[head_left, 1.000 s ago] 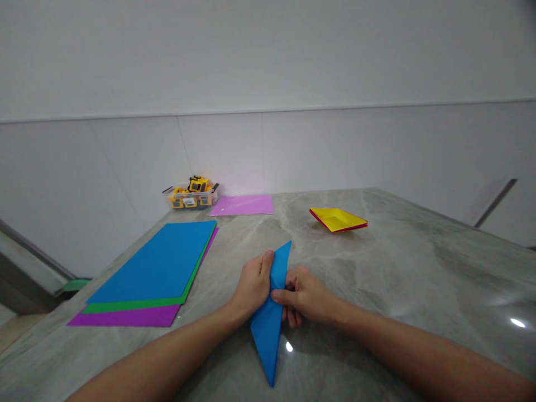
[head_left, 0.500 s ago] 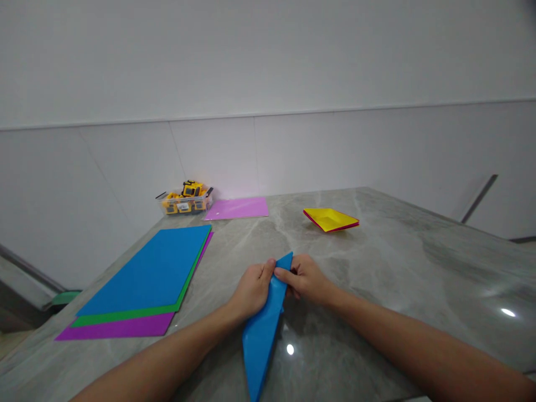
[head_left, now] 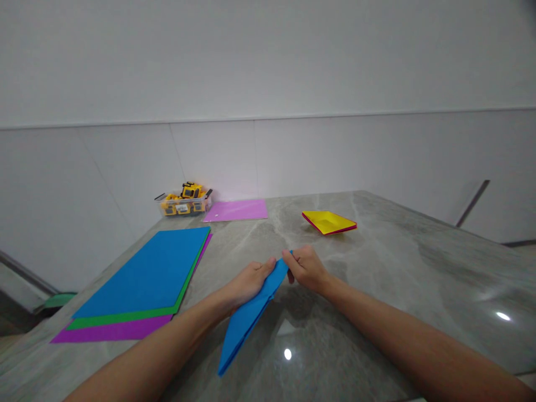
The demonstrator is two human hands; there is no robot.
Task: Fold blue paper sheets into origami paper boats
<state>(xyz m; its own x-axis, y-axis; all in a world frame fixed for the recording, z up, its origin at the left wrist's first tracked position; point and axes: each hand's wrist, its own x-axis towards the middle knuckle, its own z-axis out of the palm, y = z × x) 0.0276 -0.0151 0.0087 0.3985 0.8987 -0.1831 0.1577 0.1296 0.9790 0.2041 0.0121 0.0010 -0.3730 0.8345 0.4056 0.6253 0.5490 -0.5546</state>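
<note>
A folded blue sheet of paper (head_left: pixel 247 318), long and pointed at its ends, is held up at a slant above the table. My left hand (head_left: pixel 251 282) is closed on its left edge near the upper end, thumb on top. My right hand (head_left: pixel 307 268) pinches the upper tip between thumb and fingers. Some fingertips of both hands are hidden by the paper. The lower point hangs towards me, and layered folds show along the right edge.
Blue, green and purple sheets (head_left: pixel 142 273) lie stacked at left. Behind stand a clear box (head_left: pixel 182 207) of yellow toy vehicles and a pink sheet pack (head_left: pixel 237 210). A folded yellow-and-red paper piece (head_left: pixel 329 222) rests on the grey marbled table (head_left: pixel 397 268), below a white wall.
The folded blue paper has swung, its lower point moving left and up. My right hand has shifted slightly up to the very tip. My left hand keeps its grip.
</note>
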